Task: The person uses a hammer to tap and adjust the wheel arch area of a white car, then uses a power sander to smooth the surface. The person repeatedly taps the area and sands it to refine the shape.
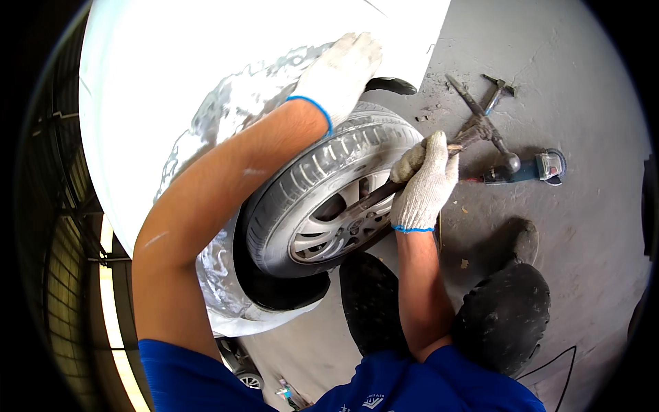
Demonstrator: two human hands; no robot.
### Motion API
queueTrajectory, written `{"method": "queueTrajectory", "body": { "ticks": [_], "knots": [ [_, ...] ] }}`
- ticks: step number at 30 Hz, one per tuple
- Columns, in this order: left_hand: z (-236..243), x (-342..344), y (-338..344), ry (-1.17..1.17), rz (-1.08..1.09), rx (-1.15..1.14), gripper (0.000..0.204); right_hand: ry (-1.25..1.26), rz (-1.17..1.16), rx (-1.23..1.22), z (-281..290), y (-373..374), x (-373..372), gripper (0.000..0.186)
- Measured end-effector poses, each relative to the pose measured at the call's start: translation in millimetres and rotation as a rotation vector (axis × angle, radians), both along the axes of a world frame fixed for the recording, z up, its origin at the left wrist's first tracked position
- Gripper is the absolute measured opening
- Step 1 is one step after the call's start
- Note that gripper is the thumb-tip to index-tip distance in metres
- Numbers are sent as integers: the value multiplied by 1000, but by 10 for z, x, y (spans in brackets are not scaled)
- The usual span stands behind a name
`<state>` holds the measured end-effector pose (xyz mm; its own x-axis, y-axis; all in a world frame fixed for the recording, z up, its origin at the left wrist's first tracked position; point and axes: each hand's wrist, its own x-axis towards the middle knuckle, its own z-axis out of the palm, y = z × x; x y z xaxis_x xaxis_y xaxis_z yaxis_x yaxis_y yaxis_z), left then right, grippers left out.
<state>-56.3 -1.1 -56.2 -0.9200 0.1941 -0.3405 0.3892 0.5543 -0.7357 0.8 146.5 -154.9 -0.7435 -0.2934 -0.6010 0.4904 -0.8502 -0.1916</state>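
My left hand (343, 69), in a white knit glove with a blue cuff, lies with fingers stretched out on the white car body panel (226, 41). Beside it the panel has a bare, scraped metal patch (230, 103) above the wheel arch. My right hand (424, 189), gloved the same way, is closed around the handle of a hammer (480, 123). That hammer has a long dark head, with a rounded ball at one end and a narrow tip at the other. Its handle slants across the front of the dusty wheel (329, 158).
On the grey floor (583, 226) at right lie a second, smaller hammer (495, 93) and a blue angle grinder (525, 170). Small debris is scattered by the tyre. My dark-clad knees are close below the wheel. A thin black cable (571, 371) curves at lower right.
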Motion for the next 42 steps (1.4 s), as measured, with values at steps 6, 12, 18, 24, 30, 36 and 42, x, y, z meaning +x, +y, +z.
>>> {"method": "queueTrajectory", "body": {
  "ticks": [6,12,18,24,30,36,42],
  "knots": [
    [732,741,360,-103,241,147,73,-100,-32,-126,-375,-45,-268,21],
    [1195,2375,588,-144,464,-78,84,-95,-23,-106,-373,-204,-121,23],
    [1149,3584,618,-276,733,6,71,-56,37,-123,-686,-265,-43,26],
    [816,5246,800,-354,464,32,55,1,51,117,-773,-220,51,20],
    [1128,3624,570,-60,392,25,57,20,71,240,-1169,-316,-9,14],
    [1538,1355,390,-309,412,-1,86,-99,65,26,-497,4,-97,14],
    [1392,430,277,-589,317,269,93,-49,191,-84,701,576,-432,9]
  ]
}}
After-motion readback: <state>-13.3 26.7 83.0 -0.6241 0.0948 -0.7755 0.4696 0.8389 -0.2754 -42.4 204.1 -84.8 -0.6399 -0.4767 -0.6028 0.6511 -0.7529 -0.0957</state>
